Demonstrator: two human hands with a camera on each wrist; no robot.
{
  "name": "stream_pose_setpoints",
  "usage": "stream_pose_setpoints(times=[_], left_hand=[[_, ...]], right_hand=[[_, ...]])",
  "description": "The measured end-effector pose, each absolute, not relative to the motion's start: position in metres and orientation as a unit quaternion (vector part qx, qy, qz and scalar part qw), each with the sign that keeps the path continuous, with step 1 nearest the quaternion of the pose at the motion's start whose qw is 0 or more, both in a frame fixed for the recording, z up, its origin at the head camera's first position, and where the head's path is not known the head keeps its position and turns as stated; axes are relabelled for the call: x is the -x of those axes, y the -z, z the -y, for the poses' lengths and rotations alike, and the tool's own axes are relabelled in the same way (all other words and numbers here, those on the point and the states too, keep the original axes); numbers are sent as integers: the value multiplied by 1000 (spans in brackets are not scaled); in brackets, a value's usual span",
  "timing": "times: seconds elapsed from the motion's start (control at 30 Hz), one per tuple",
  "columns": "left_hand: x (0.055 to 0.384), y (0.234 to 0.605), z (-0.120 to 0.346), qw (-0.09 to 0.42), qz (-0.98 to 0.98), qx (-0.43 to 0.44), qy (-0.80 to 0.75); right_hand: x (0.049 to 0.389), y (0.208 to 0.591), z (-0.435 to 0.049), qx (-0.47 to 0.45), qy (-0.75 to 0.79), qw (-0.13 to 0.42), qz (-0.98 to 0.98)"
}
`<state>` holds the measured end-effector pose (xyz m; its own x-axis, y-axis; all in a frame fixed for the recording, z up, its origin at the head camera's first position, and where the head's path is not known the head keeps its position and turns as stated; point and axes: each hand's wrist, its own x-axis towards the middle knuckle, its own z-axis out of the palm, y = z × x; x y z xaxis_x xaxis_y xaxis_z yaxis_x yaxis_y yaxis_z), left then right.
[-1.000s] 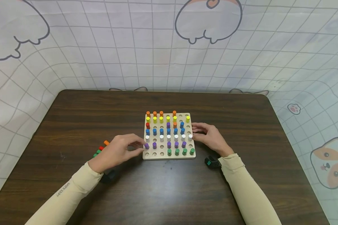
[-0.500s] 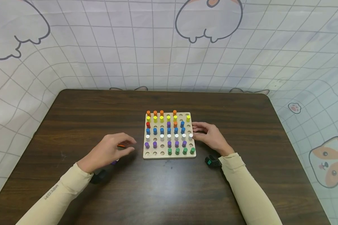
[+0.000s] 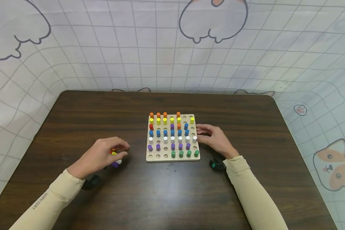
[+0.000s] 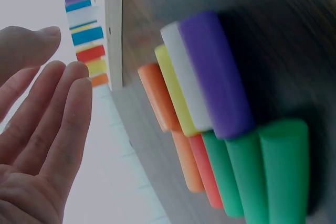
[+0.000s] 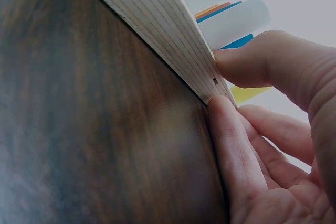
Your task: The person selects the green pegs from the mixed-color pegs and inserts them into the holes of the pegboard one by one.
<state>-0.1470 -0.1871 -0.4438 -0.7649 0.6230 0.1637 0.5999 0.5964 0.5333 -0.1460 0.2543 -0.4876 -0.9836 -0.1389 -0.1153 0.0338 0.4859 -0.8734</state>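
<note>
I watch the left hand hover to the left of the pegboard, its fingers gently curved, the thumb a little apart from them, and nothing held. The loose pegs lie on the table left of the board, under that hand and apart from its fingertips. On the board's right side I have the right hand with relaxed fingers, thumb and forefinger touching the board's right edge; from here I cannot tell how firmly they press.

Overhead, the left hand covers much of the pile, and I make out only a few colours between thumb and fingers. My left wrist view uncovers it as a two-layer stack beside the board: a purple peg, a white peg, a yellow peg and an orange one on top, with green pegs, a red peg and another orange below. The right wrist view gives me the board's layered side, the thumb at its upper edge near a standing white peg, the forefinger against the side. Only the head view shows me the board's whole face, with its coloured rows and open holes.
</note>
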Motion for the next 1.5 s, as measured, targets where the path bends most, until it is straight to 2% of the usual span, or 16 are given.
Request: stream_pose_setpoints(times=[0.63, 1.5], left_hand=[[147, 443, 234, 12, -898, -343, -276], [137, 451, 265, 93, -912, -321, -237]], right_hand=[[146, 485, -254, 19, 509, 95, -856], [146, 485, -253, 16, 505, 100, -857]])
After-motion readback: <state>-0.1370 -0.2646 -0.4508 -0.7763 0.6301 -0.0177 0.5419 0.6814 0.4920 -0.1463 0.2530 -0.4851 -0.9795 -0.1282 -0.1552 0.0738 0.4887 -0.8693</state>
